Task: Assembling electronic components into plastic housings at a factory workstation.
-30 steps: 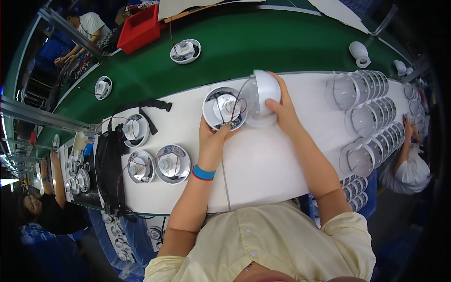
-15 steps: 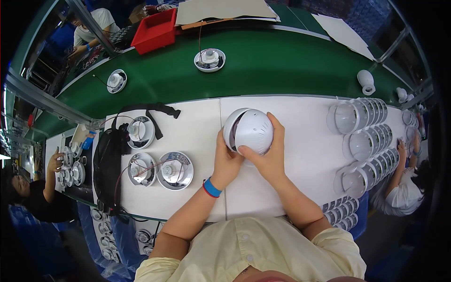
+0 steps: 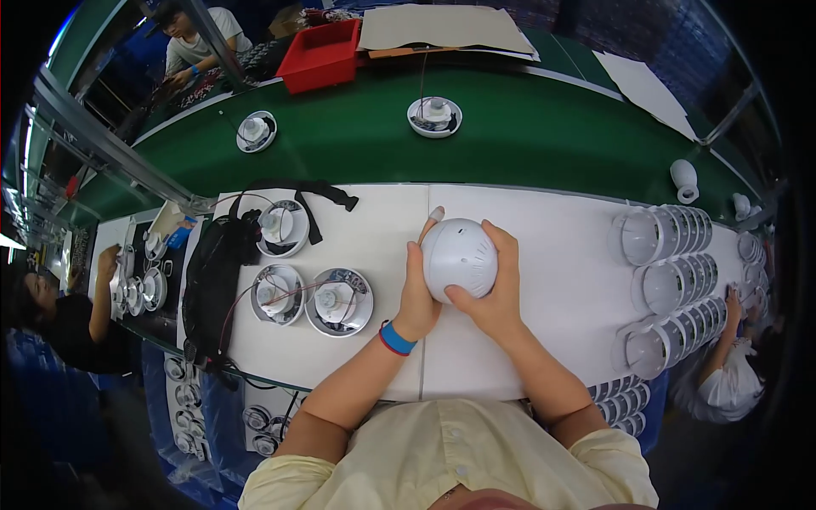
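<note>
Both hands clasp a smooth white plastic dome housing [image 3: 460, 257], left hand [image 3: 419, 293] and right hand [image 3: 493, 293] cupping its rounded sides. It sits above the matte white table [image 3: 552, 340]. Left of the dome lie round metallic lamp bases [image 3: 339, 302].

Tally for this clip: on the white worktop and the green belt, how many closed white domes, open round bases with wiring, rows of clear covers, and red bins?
Closed white dome, held between left hand and right hand: 1
Open round bases on the white worktop, e.g.: 3
Open round bases on the green belt, e.g.: 2
Rows of clear covers, e.g.: 3
Red bin: 1
Total: 10
</note>
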`<action>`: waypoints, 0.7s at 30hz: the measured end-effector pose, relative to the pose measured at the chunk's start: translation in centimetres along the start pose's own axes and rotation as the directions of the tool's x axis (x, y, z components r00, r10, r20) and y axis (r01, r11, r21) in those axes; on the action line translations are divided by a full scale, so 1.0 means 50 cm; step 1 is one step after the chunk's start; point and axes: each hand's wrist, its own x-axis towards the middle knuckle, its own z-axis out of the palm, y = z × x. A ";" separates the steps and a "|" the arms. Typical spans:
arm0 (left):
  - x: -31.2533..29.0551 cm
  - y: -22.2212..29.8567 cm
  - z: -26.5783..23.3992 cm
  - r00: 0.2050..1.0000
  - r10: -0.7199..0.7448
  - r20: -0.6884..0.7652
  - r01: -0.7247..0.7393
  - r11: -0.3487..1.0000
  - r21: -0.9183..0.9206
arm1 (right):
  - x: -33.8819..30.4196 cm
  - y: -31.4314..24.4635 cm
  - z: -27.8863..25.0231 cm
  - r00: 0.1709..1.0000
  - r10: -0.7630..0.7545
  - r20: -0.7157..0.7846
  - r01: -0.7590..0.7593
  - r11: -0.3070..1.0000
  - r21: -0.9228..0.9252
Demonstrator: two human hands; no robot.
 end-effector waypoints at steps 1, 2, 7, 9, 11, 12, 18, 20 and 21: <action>-0.002 0.003 0.002 0.999 -0.035 -0.020 0.034 0.999 -0.036 | -0.005 0.003 0.009 0.999 -0.015 -0.036 0.015 1.000 -0.002; -0.003 0.005 0.002 0.997 -0.072 -0.037 0.069 0.995 -0.073 | -0.008 0.005 0.015 0.997 -0.029 -0.073 0.029 1.000 -0.006; 0.006 0.016 -0.016 0.990 -0.138 -0.038 0.136 0.990 -0.045 | 0.001 -0.011 0.017 1.000 0.000 -0.025 -0.001 0.999 -0.050; 0.006 0.020 -0.011 0.989 -0.145 -0.040 0.143 0.988 -0.051 | 0.025 -0.024 0.000 1.000 0.001 0.016 -0.001 0.998 -0.057; 0.009 0.023 -0.009 0.990 -0.128 -0.055 0.128 0.992 -0.015 | 0.044 -0.033 -0.021 0.988 0.078 0.132 -0.073 0.997 -0.040; 0.010 0.026 -0.010 0.991 -0.126 -0.053 0.125 0.992 -0.017 | 0.044 -0.037 -0.026 0.988 0.075 0.133 -0.070 0.997 -0.042; -0.004 0.024 -0.004 0.995 -0.090 -0.038 0.089 0.996 -0.015 | 0.007 -0.042 -0.003 0.992 -0.116 0.040 0.121 0.980 -0.160; -0.012 0.014 0.006 0.998 -0.062 -0.032 0.062 0.998 0.020 | 0.002 -0.035 0.008 0.995 0.031 -0.097 -0.025 0.998 0.062; -0.012 0.017 0.007 0.998 -0.057 -0.034 0.057 0.998 0.015 | 0.007 -0.037 0.007 0.995 0.028 -0.091 -0.022 0.998 0.059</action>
